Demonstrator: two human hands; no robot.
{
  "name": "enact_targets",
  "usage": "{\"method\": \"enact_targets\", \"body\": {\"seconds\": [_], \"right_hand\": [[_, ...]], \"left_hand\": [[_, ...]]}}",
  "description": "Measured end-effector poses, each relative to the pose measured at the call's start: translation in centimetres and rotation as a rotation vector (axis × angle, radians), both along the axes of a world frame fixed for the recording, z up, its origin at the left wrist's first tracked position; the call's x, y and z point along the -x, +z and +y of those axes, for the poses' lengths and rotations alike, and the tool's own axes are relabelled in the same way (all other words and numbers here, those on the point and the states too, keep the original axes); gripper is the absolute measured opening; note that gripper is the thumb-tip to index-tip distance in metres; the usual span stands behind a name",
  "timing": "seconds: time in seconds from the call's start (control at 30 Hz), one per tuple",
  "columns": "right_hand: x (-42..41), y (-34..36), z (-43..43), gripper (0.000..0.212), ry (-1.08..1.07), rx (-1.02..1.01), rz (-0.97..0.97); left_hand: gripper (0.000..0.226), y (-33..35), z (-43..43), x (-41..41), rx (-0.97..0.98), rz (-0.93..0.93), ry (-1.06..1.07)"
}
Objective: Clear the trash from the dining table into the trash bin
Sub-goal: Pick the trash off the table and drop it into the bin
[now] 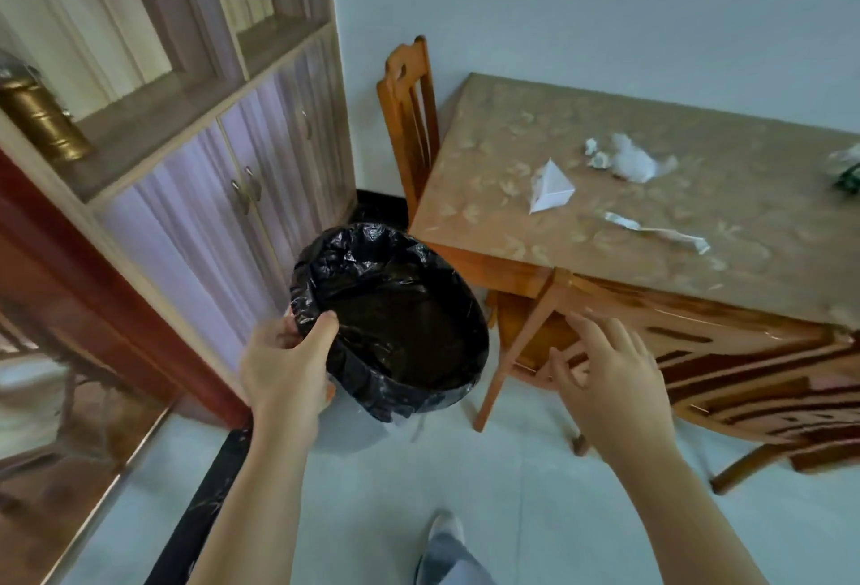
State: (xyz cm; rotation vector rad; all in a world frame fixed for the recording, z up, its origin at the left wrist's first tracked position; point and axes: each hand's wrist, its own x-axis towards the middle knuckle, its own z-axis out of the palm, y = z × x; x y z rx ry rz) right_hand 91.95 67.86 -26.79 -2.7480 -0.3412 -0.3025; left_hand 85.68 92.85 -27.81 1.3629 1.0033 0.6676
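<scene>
my left hand [284, 365] pinches the rim of the round bin lined with a black plastic bag [395, 328], bringing it near the tan patterned dining table [512, 230]. my right hand [605, 379] hangs empty, fingers spread. crumpled white paper scraps [628, 163] lie mid-tabletop; a wooden chair [698, 352] at the near edge blocks my reach.

Trash bin [395, 328] left of table [512, 212]; paper scraps [551, 188] on it

A wooden chair [409, 119] stands against the wall beyond the hands, a cabinet [223, 193] left, a brass vessel [42, 119] shelved above.
</scene>
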Motion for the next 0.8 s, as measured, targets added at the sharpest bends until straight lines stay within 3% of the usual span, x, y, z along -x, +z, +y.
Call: {"method": "enact_targets", "body": {"seconds": [0.4, 0.5, 0.67, 0.8], "right_hand": [[-16.5, 1.2, 1.2, 0.042, -0.057, -0.099, 0.009], [-20.0, 1.0, 2.3, 0.042, -0.068, -0.099, 0.039], [-26.1, -0.4, 4.7, 0.040, -0.124, -0.070, 0.071], [-32.1, -1.6, 7.7, 0.041, -0.207, -0.077, 0.065]], "left_hand": [[0.029, 0.8, 0.8, -18.4, -0.072, -0.112, -0.164], [0.027, 1.1, 1.3, -22.2, -0.176, -0.100, -0.217], [0.028, 1.0, 3.5, -29.0, -0.164, -0.077, -0.278], [0.018, 1.0, 6.8, -35.8, -0.193, -0.104, -0.340]]}}
